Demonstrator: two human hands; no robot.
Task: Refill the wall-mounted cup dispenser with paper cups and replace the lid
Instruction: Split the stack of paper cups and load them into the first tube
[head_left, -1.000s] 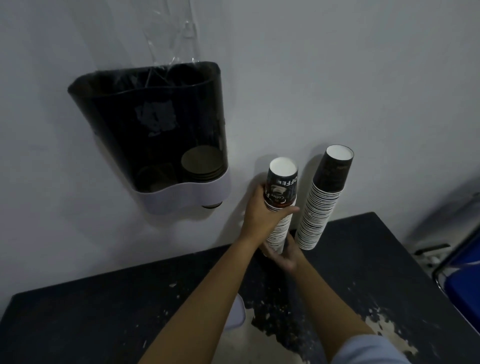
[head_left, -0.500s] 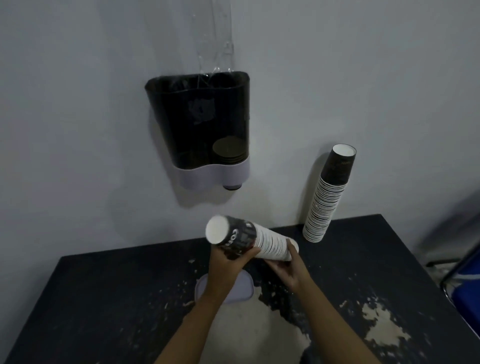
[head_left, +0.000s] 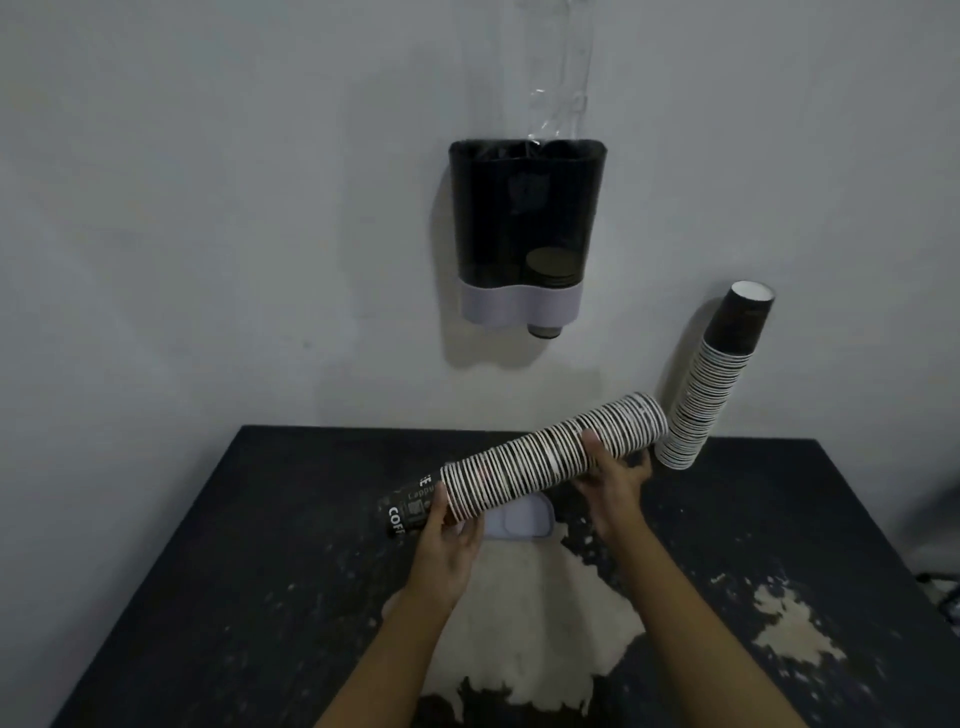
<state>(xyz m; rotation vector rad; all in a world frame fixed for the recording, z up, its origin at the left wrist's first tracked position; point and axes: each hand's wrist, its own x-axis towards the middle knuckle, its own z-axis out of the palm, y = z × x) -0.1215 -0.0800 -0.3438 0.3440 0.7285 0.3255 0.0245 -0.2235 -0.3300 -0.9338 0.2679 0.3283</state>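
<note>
A dark cup dispenser (head_left: 524, 218) with a pale base hangs on the wall, its top uncovered; a few cups show low in its right tube. I hold a long stack of paper cups (head_left: 535, 462) almost level above the table. My left hand (head_left: 447, 540) grips its dark closed-bottom end at the left. My right hand (head_left: 613, 483) holds it nearer the open-rim end, which points up and right. The pale lid (head_left: 519, 519) lies flat on the table under the stack, partly hidden by it.
A second tall stack of cups (head_left: 711, 379) leans against the wall at the table's back right. Clear plastic wrap (head_left: 556, 73) hangs on the wall above the dispenser. The black table (head_left: 260, 571) has worn pale patches.
The stack has swung from upright to nearly level, its rim end now pointing right and up. The view has pulled back and shifted left, so the dispenser sits further right.
</note>
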